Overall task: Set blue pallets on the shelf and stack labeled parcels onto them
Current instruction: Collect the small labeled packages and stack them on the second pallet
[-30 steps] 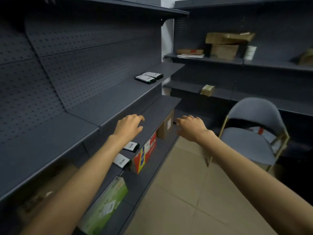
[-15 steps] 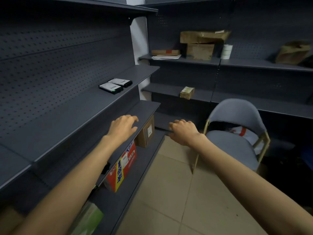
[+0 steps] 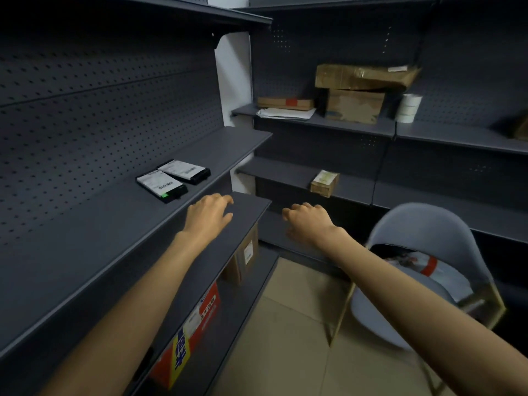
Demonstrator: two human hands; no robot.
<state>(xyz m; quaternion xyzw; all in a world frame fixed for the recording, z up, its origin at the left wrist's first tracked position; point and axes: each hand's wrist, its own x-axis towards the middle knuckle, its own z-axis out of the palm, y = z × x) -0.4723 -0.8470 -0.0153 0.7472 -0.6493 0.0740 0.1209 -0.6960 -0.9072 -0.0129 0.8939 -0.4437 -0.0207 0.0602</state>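
Grey shell chair with pale wood-tone legs at right, standing on the beige tiled floor. White bag with a red stripe lies on its seat, partly hidden by the backrest. White wall strip shows in the far corner. White roll stands upright at back right. Sheaf of white papers lies flat further left, same height. Red-and-yellow printed carton sits low at left.
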